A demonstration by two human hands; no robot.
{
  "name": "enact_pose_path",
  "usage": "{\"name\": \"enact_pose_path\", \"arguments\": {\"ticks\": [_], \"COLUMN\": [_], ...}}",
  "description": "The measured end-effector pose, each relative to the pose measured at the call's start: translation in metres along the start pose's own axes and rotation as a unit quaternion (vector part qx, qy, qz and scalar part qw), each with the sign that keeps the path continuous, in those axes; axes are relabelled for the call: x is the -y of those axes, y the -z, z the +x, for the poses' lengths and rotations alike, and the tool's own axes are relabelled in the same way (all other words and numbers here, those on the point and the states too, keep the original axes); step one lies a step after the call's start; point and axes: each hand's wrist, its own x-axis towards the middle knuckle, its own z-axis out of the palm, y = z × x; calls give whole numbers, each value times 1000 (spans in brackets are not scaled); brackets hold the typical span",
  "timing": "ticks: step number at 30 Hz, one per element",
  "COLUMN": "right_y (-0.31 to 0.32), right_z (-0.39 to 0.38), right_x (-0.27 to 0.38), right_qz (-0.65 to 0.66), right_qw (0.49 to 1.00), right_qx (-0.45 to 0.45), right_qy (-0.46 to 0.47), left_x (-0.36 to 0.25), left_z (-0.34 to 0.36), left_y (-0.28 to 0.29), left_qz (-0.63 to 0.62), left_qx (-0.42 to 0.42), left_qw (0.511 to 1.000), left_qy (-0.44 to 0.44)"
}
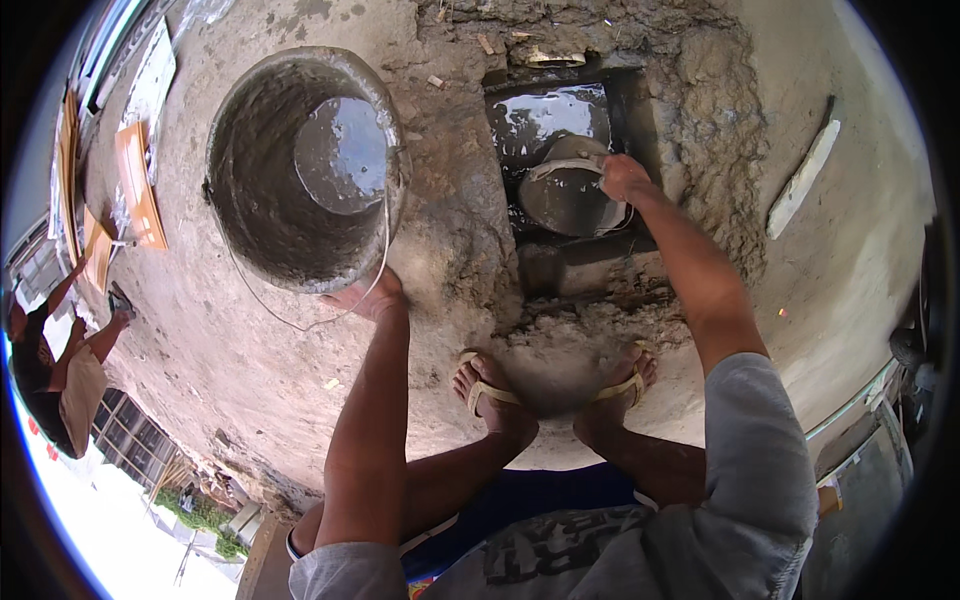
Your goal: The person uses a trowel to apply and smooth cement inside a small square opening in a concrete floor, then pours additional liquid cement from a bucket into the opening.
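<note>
A large mud-coated bucket [255, 190] with grey watery liquid in its bottom and a wire handle stands left of a square pit [580, 280] of dark water. My left hand [368, 298] grips the bucket's lower side, its fingers partly hidden behind it. In the pit, a smaller round container [560, 205] with a pale bar and wire across it lies in the water, and my right hand [625, 180] is closed on it at the upper right.
Rough mud rings the pit. A white strip [805, 178] lies at the right, orange boards [140, 185] at the far left. Another person [60, 370] crouches at the left edge. My sandalled feet [485, 392] are just below the pit.
</note>
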Motion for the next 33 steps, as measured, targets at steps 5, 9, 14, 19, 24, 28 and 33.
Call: {"name": "enact_pose_path", "arguments": {"ticks": [5, 9, 14, 19, 24, 28, 33], "right_y": [120, 167, 258, 315, 334, 335, 338], "right_z": [-121, -186, -274, -306, -287, -261, -244], "right_x": [23, -8, 43, 85, 148, 188, 227], "right_qz": [213, 374, 372, 111, 127, 179, 149], "right_qw": [972, 908, 869, 841, 786, 755, 679], "right_qx": [-92, -185, -320, -519, -555, -536, -537], "right_qy": [-46, -25, 62, 110, 242, 333, 479], "left_x": [-5, -12, -6, -5, 0, -1, -13], "left_z": [2, -7, -3, -3, -5, -5, -7], "left_y": [43, 44, 37, 36, 41, 51, 52], "left_qz": [70, 8, -74, -112, -125, -138, -163], "left_qx": [74, -11, -79, -54, -60, -62, -49], "left_qw": [994, 1000, 994, 992, 989, 988, 985], "left_qy": [38, 17, 29, 35, 42, 45, 38]}}
